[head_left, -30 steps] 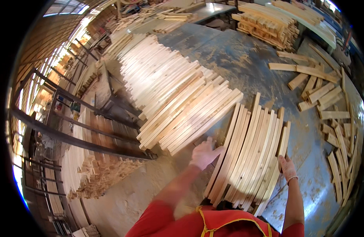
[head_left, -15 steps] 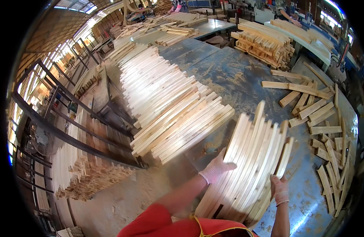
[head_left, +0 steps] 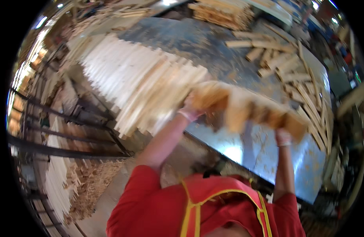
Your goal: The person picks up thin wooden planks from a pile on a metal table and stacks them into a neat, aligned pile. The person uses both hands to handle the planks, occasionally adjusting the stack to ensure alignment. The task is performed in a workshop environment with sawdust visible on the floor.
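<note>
A bundle of pale wooden strips (head_left: 238, 110) is held up above the metal table, its cut ends turned toward me and smeared by motion. My left hand (head_left: 191, 111), in a light glove, is closed on the bundle's left end. At its lower right side my right hand (head_left: 284, 137), gloved as well, grips the outer strips; its fingers are partly hidden. Just left of the bundle, a long row of similar strips (head_left: 138, 75) lies side by side, close to my left hand.
Loose short wood pieces (head_left: 284, 67) lie scattered along the table's right side. A stack of boards (head_left: 221, 15) stands at the back. Black metal bars (head_left: 71, 149) and a large strip stack (head_left: 85, 185) are at lower left. The table (head_left: 257, 152) has sawdust on it.
The bundle, which lay in front of me between my hands, has risen and tipped so its ends face me. Both hands moved up and away with it; the view has shifted.
</note>
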A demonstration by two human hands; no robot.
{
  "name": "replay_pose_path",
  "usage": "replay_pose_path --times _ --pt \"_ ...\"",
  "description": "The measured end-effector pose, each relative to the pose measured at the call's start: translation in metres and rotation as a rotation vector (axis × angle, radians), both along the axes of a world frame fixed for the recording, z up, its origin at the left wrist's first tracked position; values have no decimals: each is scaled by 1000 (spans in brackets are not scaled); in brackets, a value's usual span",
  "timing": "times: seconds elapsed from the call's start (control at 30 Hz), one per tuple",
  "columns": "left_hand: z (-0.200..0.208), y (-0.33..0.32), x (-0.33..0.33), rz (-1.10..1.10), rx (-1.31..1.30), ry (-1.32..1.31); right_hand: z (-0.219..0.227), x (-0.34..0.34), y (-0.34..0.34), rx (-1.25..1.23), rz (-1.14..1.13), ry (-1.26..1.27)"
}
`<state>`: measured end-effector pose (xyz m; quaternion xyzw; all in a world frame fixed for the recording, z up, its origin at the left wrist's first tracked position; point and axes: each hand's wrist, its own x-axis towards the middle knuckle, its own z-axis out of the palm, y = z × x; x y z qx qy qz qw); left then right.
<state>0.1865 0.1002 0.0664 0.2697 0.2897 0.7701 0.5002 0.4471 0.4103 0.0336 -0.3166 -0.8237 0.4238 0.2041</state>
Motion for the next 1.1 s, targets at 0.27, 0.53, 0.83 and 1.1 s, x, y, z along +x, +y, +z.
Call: replay_pose_path --times 0.27,0.53,0.83,1.1 --pt "-162 -63 -39 -60 -1165 2198 -163 27 -97 217 327 -287" --pt "-157 -101 -48 30 -1090 2161 -149 22 -94 -5 243 -526" --pt "-125 -249 123 221 -1332 1158 -134 -28 -126 -889 -103 173" --pt "-200 -241 82 580 -1057 -383 -152 -36 -140 -1030 87 231"
